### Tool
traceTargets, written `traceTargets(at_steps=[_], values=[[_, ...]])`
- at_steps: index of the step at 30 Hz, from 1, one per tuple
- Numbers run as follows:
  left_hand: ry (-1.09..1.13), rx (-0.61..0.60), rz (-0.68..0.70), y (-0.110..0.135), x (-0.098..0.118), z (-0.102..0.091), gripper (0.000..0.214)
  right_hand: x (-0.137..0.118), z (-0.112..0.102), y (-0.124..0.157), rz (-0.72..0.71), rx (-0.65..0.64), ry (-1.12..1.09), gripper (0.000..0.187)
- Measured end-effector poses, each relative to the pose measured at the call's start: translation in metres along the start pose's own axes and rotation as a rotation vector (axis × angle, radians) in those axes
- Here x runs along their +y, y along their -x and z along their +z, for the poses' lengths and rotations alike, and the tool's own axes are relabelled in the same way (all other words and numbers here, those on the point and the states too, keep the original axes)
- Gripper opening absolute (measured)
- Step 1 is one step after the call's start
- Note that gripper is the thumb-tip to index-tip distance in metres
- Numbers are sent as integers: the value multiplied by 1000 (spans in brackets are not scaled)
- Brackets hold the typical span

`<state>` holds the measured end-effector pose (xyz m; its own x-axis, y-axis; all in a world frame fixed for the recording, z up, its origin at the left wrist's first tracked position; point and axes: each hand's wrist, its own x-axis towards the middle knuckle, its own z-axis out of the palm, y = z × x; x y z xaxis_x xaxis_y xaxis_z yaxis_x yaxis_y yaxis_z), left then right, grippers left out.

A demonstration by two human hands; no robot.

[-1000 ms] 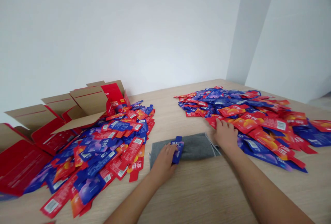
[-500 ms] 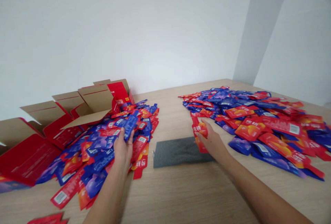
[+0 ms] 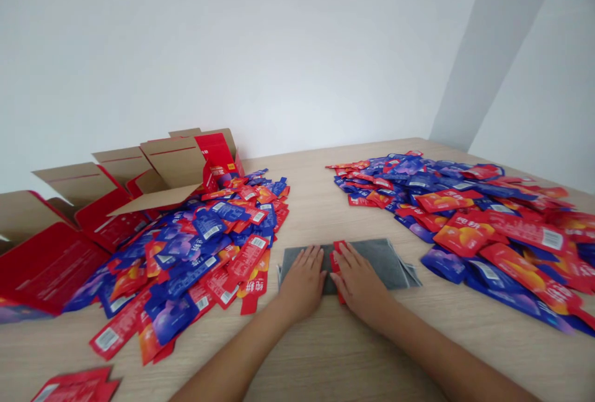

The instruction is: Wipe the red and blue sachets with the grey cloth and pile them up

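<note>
Both hands rest side by side on a grey cloth (image 3: pixel 383 259) lying on the wooden table (image 3: pixel 325 352). My left hand (image 3: pixel 303 278) lies flat with fingers stretched out, holding nothing. My right hand (image 3: pixel 356 278) presses flat on a red packet (image 3: pixel 335 257), most of which is hidden under the palm. A heap of red and blue packets (image 3: pixel 204 247) lies to the left, and a second heap (image 3: pixel 474 216) spreads out to the right.
Opened red and brown cardboard boxes (image 3: pixel 116 191) stand at the back left against the white wall. A few red packets (image 3: pixel 74 386) lie at the near left table edge. Bare wood shows between the two heaps and in front of the cloth.
My left hand let go of a blue packet on the left heap and came back to the cloth. My right hand carried a red packet from the right heap onto the cloth.
</note>
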<state>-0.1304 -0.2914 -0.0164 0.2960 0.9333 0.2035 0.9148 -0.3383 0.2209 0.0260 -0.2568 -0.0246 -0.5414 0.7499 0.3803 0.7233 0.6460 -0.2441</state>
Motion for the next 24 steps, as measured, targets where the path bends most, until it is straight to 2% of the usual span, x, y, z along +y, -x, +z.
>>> traceTargets(at_steps=[2,5,10,14,18,21,24], values=[[-131,-24,-26,-1,-1,-1,45,-4,2,2,-49,-74,52,47],[-196,-24,-31,-3,-2,1,47,-3,-1,-2,-73,-137,74,47],[-203,1,-33,-1,-2,4,47,16,-7,-13,-23,-146,133,45],[-189,-3,-45,0,-2,3,48,33,-7,-12,12,-89,163,43],[-167,3,-56,0,-1,2,49,40,-17,-12,40,71,49,39],[-156,19,-57,1,1,2,48,34,-31,-13,4,225,-139,40],[-170,34,-121,2,3,4,48,19,-34,-13,-76,215,-307,45]])
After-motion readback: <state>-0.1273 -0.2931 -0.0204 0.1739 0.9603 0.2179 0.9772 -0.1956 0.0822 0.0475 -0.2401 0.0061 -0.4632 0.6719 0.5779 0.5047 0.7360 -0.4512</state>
